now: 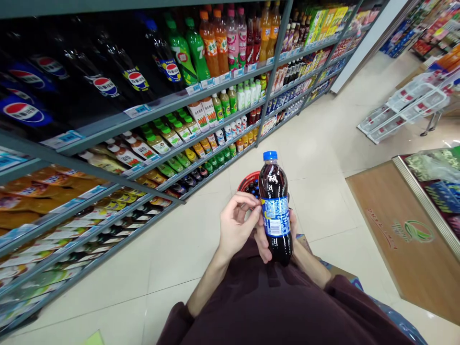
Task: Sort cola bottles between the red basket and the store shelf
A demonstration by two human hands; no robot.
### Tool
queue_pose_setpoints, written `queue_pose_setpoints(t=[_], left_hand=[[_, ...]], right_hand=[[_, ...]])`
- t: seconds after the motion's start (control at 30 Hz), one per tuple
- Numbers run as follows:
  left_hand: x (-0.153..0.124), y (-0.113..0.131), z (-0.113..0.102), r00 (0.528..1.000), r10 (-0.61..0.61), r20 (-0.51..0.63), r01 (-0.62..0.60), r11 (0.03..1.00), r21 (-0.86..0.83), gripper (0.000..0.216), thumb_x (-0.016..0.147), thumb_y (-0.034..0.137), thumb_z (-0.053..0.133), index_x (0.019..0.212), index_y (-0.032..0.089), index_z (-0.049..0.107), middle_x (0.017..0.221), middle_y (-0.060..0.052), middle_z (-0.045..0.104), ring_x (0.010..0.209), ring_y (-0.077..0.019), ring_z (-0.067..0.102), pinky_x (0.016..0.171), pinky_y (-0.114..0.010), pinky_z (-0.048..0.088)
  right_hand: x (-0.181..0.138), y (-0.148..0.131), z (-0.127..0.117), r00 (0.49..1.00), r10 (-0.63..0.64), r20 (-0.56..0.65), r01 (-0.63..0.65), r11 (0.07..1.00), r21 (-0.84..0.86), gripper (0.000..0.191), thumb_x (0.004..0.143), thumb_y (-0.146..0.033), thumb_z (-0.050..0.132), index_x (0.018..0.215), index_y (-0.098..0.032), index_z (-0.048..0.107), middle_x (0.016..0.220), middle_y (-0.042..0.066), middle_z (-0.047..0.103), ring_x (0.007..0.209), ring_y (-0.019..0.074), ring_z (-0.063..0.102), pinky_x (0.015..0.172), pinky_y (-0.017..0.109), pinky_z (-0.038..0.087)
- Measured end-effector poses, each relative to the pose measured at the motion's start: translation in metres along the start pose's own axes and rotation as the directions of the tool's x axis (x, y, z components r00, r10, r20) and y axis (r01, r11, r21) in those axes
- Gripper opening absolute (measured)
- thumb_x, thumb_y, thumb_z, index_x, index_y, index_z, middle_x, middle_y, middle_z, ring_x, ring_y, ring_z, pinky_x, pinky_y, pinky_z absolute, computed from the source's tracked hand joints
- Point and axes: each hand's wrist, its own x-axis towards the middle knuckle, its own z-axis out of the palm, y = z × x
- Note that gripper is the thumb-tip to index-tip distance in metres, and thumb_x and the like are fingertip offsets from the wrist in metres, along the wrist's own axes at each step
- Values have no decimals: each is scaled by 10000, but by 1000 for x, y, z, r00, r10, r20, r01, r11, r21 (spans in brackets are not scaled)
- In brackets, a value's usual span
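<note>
A cola bottle (275,179) with a blue cap, dark drink and a blue label stands upright, tilted slightly, in front of my body. My right hand (293,226) grips it from behind, its fingers curling round the lower left side; the palm is hidden by the bottle. My left hand (237,221) is at the bottle's left side, thumb and fingertips pinched together by the label's edge. Whether anything sits in that pinch is too small to tell. Just beyond the hands, a red basket (247,179) on the floor holds dark bottles, partly covered by my left hand and the bottle.
Long drink shelves (161,108) run along the left, with large cola bottles (104,84) on top and juices lower down. On the right stand a wooden display stand (391,230) and a white folding rack (406,108). A cardboard box (341,274) lies partly behind my right arm.
</note>
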Motion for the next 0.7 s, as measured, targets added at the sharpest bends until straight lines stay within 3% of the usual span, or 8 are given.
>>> queue_pose_setpoints(t=[0.07, 0.17, 0.37, 0.5, 0.7], left_hand=[[0, -1, 0, 1000, -4, 17, 3, 1000, 2, 133, 884, 69, 738, 918, 180, 672, 939, -42, 665, 926, -133, 690, 840, -233, 607], [-1, -1, 0, 999, -7, 38, 7, 1000, 5, 120, 891, 84, 736, 920, 181, 671, 940, -49, 673, 929, -145, 689, 841, -252, 607], [0, 0, 2, 999, -21, 45, 20, 1000, 20, 102, 897, 108, 737, 914, 183, 670, 935, -55, 684, 922, -153, 688, 840, -264, 603], [0, 0, 3, 998, -16, 54, 15, 1000, 14, 107, 899, 92, 729, 919, 182, 673, 935, -51, 683, 929, -143, 687, 857, -253, 597], [0, 1, 2, 998, -41, 48, 40, 999, 14, 103, 899, 98, 733, 918, 180, 673, 941, -56, 677, 914, -142, 686, 834, -245, 601]], right_hand=[[1, 0, -1, 998, 5, 63, -7, 999, 39, 789, 760, -973, 371, 995, -222, 421, 638, -8, 636, 378, 167, 540, 383, 325, 510], [2, -1, -2, 998, 52, 41, -54, 998, 30, 861, 703, -1024, 348, 1003, -223, 439, 586, -28, 599, 380, 173, 536, 382, 330, 511], [3, -1, -5, 993, -37, 111, 26, 995, 98, 840, 786, -987, 270, 1043, -209, 457, 694, 12, 647, 416, 160, 555, 393, 340, 527], [5, 0, -8, 996, -27, 86, 20, 997, 81, 866, 764, -1005, 270, 1034, -204, 463, 665, 9, 639, 407, 154, 547, 383, 340, 530], [1, 1, -8, 996, -88, 5, 88, 996, 15, 795, 844, -936, 279, 1028, -190, 484, 629, 0, 633, 358, 136, 510, 361, 275, 485]])
